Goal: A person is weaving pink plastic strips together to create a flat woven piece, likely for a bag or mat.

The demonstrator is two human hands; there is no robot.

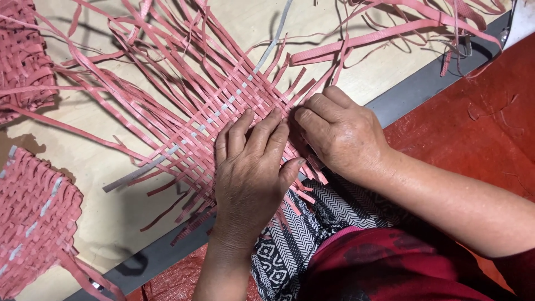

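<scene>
Mat point(234, 100) of woven pink strips, unfinished, on a pale wooden board point(106, 212), loose ends fanning toward 11 and 1 o'clock. One grey strip point(136, 174) runs through the weave. Left hand point(251, 173) lies flat on the mat's 6 o'clock edge, fingers together. Right hand point(340, 134), at 3 o'clock, fingertips pressed into the weave; pinch cannot be told. Finished pink pieces point(33, 212) at 8 and 10 o'clock.
</scene>
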